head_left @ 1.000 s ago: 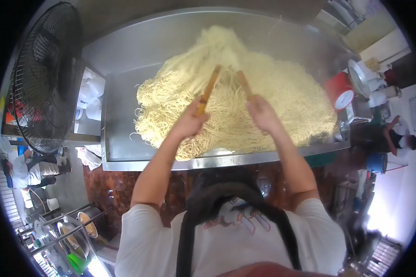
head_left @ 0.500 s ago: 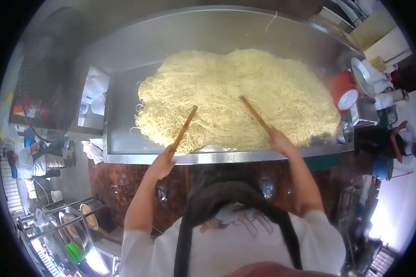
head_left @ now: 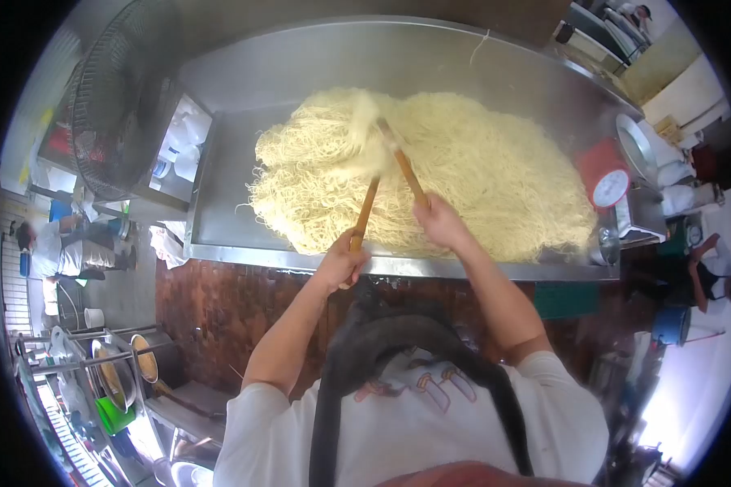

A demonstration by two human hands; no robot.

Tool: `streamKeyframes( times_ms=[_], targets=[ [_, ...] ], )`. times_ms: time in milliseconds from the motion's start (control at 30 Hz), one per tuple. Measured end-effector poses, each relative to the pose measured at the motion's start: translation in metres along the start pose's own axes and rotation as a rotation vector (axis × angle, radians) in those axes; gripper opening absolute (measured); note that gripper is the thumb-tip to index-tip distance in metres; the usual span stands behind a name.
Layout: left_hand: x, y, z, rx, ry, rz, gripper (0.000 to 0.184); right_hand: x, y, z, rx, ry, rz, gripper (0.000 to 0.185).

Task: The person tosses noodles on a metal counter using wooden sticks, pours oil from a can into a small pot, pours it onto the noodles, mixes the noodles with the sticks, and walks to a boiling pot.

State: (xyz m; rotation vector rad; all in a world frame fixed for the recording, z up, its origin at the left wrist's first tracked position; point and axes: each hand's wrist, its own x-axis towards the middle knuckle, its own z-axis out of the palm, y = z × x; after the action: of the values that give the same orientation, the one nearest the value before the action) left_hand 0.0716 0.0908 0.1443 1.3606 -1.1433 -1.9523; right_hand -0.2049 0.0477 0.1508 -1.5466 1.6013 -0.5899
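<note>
A broad heap of pale yellow noodles [head_left: 495, 178] spreads over a metal tray table [head_left: 227, 174]. My left hand [head_left: 345, 264] is closed around a wooden stick [head_left: 367, 209] near the table's front rim, its far end among the noodles. My right hand [head_left: 442, 221], over the front part of the heap, grips another wooden stick [head_left: 408, 170] slanting up to the left. Between and beyond the stick tips a clump of noodles [head_left: 365, 122] is lifted and blurred. The far tips are close together, partly blurred by motion.
A large fan [head_left: 110, 101] stands at the left of the table. To the right are a red dial scale [head_left: 605, 174] and a metal bowl [head_left: 636, 142]. Racks with pans [head_left: 114, 373] stand at lower left. Other people [head_left: 73, 243] are at the far left and far right.
Both hands have come closer together; my right hand has moved left and farther over the heap. The stick tips have converged, and a clump of noodles has been raised.
</note>
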Motion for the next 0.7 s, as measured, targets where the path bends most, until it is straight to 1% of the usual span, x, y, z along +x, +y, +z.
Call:
streamKeyframes(
  times_ms=[33, 67, 100, 167, 200, 233, 267, 300, 367, 400, 467, 500, 533, 567, 600, 633, 667, 700],
  targets=[
    [-0.008, 0.020, 0.009, -0.015, -0.004, 0.061, 0.065, -0.002, -0.042, -0.029, 0.042, -0.004, -0.013, 0.037],
    [-0.027, 0.035, 0.007, 0.022, 0.010, 0.058, 0.063, -0.007, -0.056, -0.052, 0.064, 0.001, 0.017, 0.037],
    [-0.035, 0.029, -0.003, 0.036, 0.031, 0.061, 0.064, -0.011, -0.058, -0.070, 0.088, 0.012, 0.044, 0.037],
    [-0.057, -0.002, -0.029, 0.050, 0.082, 0.089, 0.065, -0.021, -0.008, -0.101, -0.096, 0.141, -0.059, 0.037],
    [-0.070, -0.027, -0.050, 0.079, 0.170, -0.012, 0.066, -0.034, 0.025, -0.121, -0.231, 0.182, -0.083, 0.037],
    [-0.083, -0.045, -0.071, 0.111, 0.258, -0.108, 0.068, -0.053, 0.052, -0.149, -0.302, 0.091, 0.010, 0.038],
    [-0.107, -0.040, -0.083, 0.108, 0.258, -0.171, 0.070, -0.085, 0.064, -0.173, -0.409, 0.084, 0.100, 0.037],
    [-0.136, -0.033, -0.087, 0.104, 0.254, -0.248, 0.072, -0.122, 0.036, -0.201, -0.514, -0.005, 0.233, 0.037],
    [-0.170, -0.037, -0.087, 0.140, 0.261, -0.338, 0.071, -0.173, 0.018, -0.234, -0.534, -0.107, 0.289, 0.036],
    [-0.175, -0.036, -0.087, 0.166, 0.262, -0.376, 0.070, -0.171, 0.032, -0.229, -0.561, -0.130, 0.209, 0.036],
    [-0.136, -0.035, -0.067, 0.361, 0.253, -0.378, 0.068, -0.157, 0.080, -0.200, -0.617, -0.161, 0.047, 0.036],
    [-0.106, -0.039, -0.055, 0.457, 0.252, -0.374, 0.067, -0.117, 0.072, -0.164, -0.501, -0.226, 0.324, 0.037],
    [-0.060, -0.059, -0.053, 0.540, 0.227, -0.303, 0.063, -0.073, 0.122, -0.113, -0.515, -0.105, 0.113, 0.037],
    [-0.010, -0.074, -0.049, 0.494, 0.217, -0.128, 0.058, -0.026, 0.139, -0.067, -0.456, -0.062, 0.068, 0.036],
    [0.037, -0.064, -0.043, 0.566, 0.179, -0.059, 0.060, 0.015, 0.130, -0.029, -0.410, -0.038, 0.129, 0.033],
    [0.083, -0.052, -0.037, 0.636, 0.146, 0.013, 0.063, 0.038, 0.103, -0.015, -0.216, -0.074, 0.138, 0.033],
    [0.100, -0.017, -0.021, 0.524, 0.140, 0.024, 0.063, 0.055, 0.082, -0.018, -0.257, -0.029, 0.050, 0.034],
    [0.099, -0.002, -0.009, 0.408, 0.128, 0.019, 0.063, 0.054, 0.069, -0.022, -0.294, 0.005, -0.024, 0.035]
  ],
)
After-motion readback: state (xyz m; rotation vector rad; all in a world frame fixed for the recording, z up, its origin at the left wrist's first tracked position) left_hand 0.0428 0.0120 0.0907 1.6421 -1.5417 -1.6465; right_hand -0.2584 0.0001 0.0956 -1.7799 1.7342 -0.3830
